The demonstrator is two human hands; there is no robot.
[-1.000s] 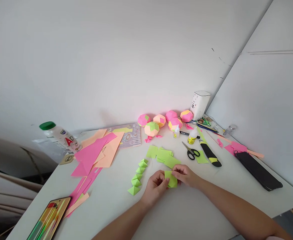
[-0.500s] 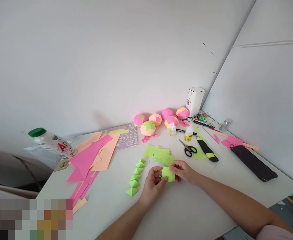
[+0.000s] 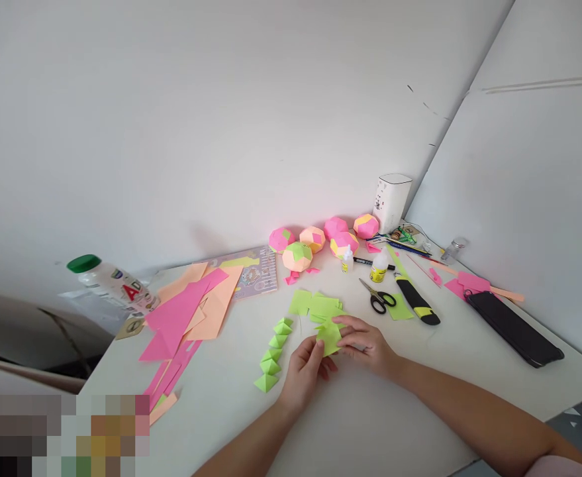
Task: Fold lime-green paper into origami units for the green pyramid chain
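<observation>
A small piece of light green paper [image 3: 328, 339] is between my two hands above the table. My left hand [image 3: 306, 371] pinches its left and lower side, thumb on top. At its right edge are the fingertips of my right hand [image 3: 373, 348], closed on the paper, though the exact contact is partly hidden. Just beyond lie flat green paper pieces [image 3: 324, 306], overlapping one another. To the left of my left hand, several folded green paper units [image 3: 269, 366] stand in a slanting row.
Black-handled scissors [image 3: 379, 301], a utility knife [image 3: 416, 299] and a glue bottle [image 3: 379, 270] lie or stand to the right. Paper balls [image 3: 297, 257] line the wall. Pink sheets [image 3: 179, 315], a white bottle [image 3: 122, 286] and a black pouch [image 3: 514, 328] flank the work area.
The green paper has turned and tilted in my hands, one corner now pointing up. My right fingers have shifted and spread along its right edge. The view has swung slightly left.
</observation>
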